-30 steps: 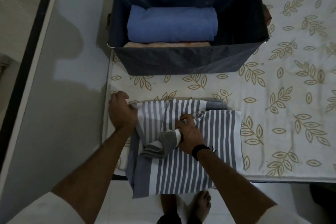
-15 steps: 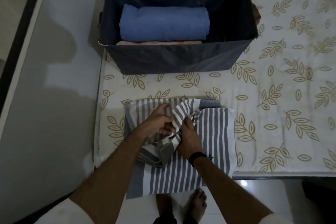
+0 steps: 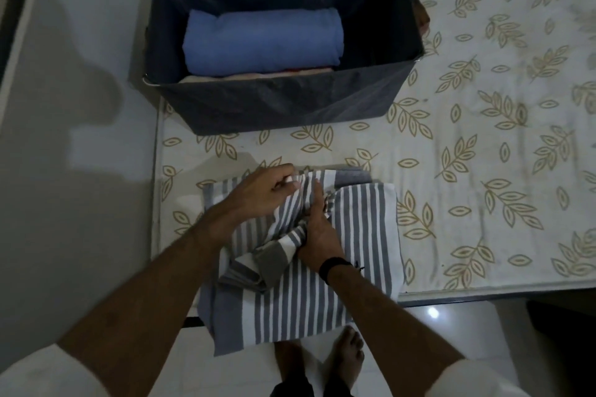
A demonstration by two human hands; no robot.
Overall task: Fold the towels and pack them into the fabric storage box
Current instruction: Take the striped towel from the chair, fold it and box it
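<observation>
Now grey-and-white striped towel (image 3: 361, 235) lies bunched on leaf-print mattress (image 3: 483, 155), near edge overhanging. Left hand (image 3: 258, 193) pinches raised fold; right hand (image 3: 317, 235) grips bunched cloth. Behind: navy fabric storage box (image 3: 283, 103) holding folded blue towel (image 3: 261, 39).

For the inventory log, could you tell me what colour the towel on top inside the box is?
Plain blue towel, head view.

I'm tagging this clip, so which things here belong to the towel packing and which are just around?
Job: striped towel, gripped by left hand and right hand; storage box; blue towel inside it.
Around: leaf-print sheet; wristband; floor.
</observation>
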